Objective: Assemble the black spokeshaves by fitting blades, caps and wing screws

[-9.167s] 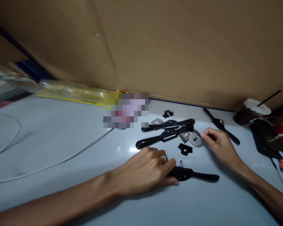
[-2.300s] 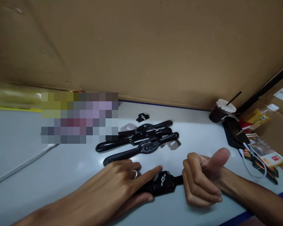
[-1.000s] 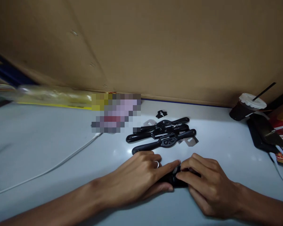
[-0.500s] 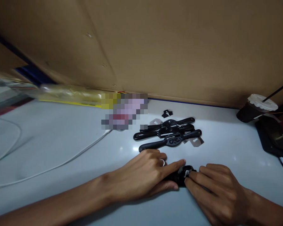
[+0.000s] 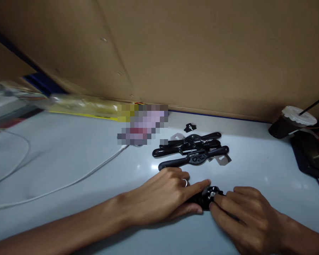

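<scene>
My left hand [image 5: 172, 193], with a ring on one finger, is wrapped over one side of a black spokeshave [image 5: 206, 201] low on the table. The tool's middle shows between my hands, with a shiny black cap and a silver screw. From the other side, my right hand [image 5: 251, 216] pinches close to that screw; its fingers hide part of the tool. Just beyond my hands lie three more black spokeshaves [image 5: 198, 158] side by side. Grey metal blades [image 5: 223, 160] stick out around them. A small black cap plate [image 5: 190, 127] with a slot lies behind.
A phone-like pink item [image 5: 146, 124], blurred out, lies at the back with a white cable [image 5: 95, 169] running left. Yellow packaging in clear plastic [image 5: 82, 106] sits along the cardboard wall [image 5: 175, 53]. At right stand a lidded drink cup [image 5: 281, 125] with straw and a dark object [image 5: 305, 156].
The view has shifted slightly, so everything sits a little further right. My right fingertips have moved slightly at the screw; both hands stay on the spokeshave.
</scene>
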Tool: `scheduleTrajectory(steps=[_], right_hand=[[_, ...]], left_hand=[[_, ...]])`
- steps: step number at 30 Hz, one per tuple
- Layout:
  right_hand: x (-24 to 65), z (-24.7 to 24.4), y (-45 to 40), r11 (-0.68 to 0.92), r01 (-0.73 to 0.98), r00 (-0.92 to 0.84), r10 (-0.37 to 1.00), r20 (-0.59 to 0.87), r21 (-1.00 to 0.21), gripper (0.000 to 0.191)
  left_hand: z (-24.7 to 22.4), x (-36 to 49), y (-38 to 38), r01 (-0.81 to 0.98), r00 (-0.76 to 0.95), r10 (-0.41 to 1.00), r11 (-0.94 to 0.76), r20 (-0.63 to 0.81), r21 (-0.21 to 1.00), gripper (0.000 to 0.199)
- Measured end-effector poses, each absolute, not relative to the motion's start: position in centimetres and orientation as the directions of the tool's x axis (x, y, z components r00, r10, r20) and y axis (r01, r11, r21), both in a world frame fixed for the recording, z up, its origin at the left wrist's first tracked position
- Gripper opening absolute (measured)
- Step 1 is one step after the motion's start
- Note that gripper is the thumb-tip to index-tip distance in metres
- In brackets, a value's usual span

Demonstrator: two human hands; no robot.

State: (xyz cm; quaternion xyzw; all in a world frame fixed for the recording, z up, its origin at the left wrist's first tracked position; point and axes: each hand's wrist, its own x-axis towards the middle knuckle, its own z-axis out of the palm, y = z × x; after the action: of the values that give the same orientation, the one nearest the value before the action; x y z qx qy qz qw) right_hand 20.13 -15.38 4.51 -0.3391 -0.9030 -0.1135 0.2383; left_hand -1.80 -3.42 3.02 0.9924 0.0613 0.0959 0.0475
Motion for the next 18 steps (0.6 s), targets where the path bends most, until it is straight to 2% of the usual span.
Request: scheduleTrajectory(steps=[3, 6, 12, 18], right_hand=[[20.39, 4.54, -15.31, 0.705, 0.706, -0.629, 0.583, 0.514, 0.064, 0.03], [20.36, 4.48, -15.23, 0.71, 0.704, -0.634, 0.61, 0.475, 0.027, 0.035], [19.81, 4.59, -15.29, 0.768, 0.64, -0.686, 0.562, 0.462, 0.017, 0.034], [20.14, 4.61, -15.29, 0.747, 0.662, -0.667, 0.554, 0.498, 0.057, 0.032]], left_hand=[[2.96, -1.82, -3.46, 0.117, 0.974, 0.134, -0.988, 0.181, 0.105, 0.048], [2.95, -1.84, -3.5, 0.114, 0.974, 0.132, -0.988, 0.185, 0.105, 0.047], [2.97, -1.88, -3.45, 0.11, 0.972, 0.13, -0.988, 0.196, 0.111, 0.048], [2.82, -1.88, -3.38, 0.108, 0.973, 0.126, -0.989, 0.195, 0.101, 0.049]])
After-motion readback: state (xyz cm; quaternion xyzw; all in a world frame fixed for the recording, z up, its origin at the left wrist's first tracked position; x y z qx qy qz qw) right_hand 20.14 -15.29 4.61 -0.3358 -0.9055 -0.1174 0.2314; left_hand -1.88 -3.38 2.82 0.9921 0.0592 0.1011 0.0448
